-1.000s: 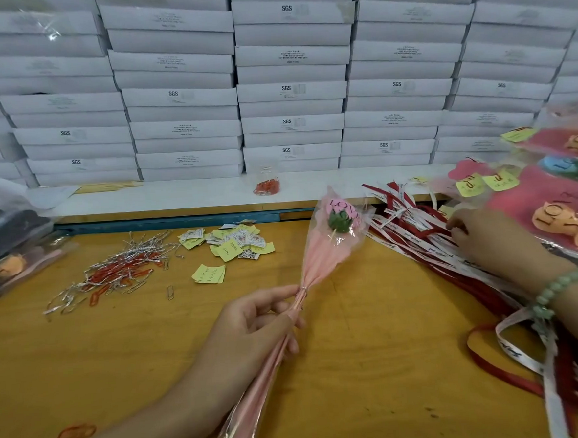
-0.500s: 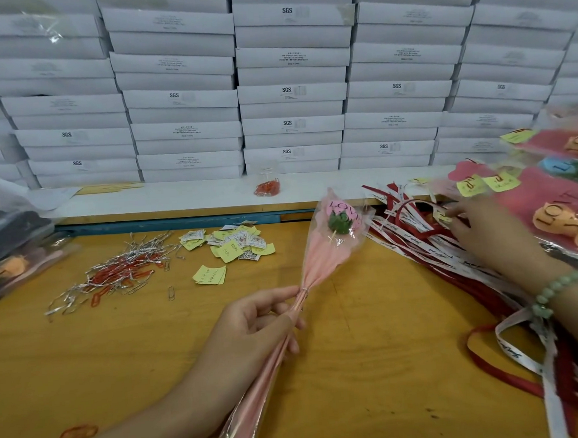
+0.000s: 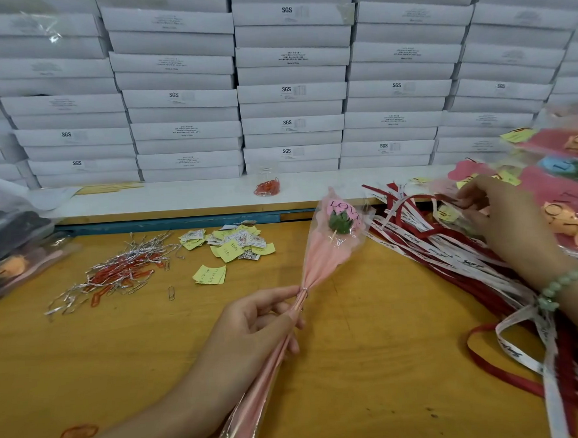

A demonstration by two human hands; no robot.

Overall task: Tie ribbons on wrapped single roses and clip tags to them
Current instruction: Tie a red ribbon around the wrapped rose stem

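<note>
My left hand (image 3: 254, 327) grips a single wrapped rose (image 3: 331, 250) by its gathered neck; the pink and clear wrap fans out above the fingers and the long stem runs down toward me. The rose head points away, tilted right. My right hand (image 3: 496, 214) rests on the far end of a pile of red and white ribbons (image 3: 454, 258) at the right, fingers pinched on a red ribbon whose loop lifts off the pile. Yellow and printed tags (image 3: 231, 246) lie in a heap behind the rose, left of it.
Silver twist ties and orange paper clips (image 3: 120, 271) are scattered at the left of the wooden table (image 3: 376, 366). Bagged wrapped roses (image 3: 570, 206) lie at the right edge, more bags (image 3: 5, 245) at the left. Stacked white boxes (image 3: 289, 92) wall off the back.
My right hand moved up and away along the ribbon pile and has pinched a red ribbon, lifting a loop. My left hand and the rose stayed still.
</note>
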